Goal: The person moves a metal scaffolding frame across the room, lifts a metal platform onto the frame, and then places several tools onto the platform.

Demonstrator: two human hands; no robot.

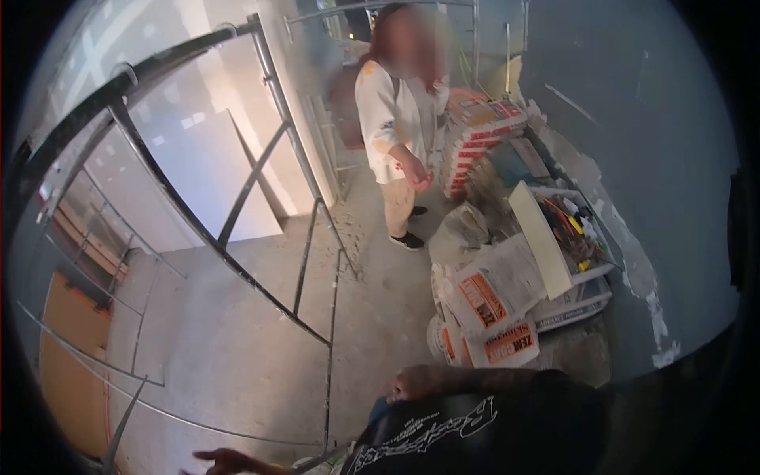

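Observation:
My left hand reaches out at the bottom left edge, fingers apart, with nothing visible in it. It is nearest the lower part of the metal scaffold frame. My right hand lies across the front of my black printed shirt, its fingers curled in. A bit of blue shows beneath those fingers; whether they grip anything is hidden. Just beyond that hand are paper sacks with orange labels, stacked and partly crumpled.
Another person in a white top stands ahead beside red-striped bags. A white bin of tools rests on sacks by the grey wall. Boards lean behind the scaffold; cardboard stands at left. The floor is concrete.

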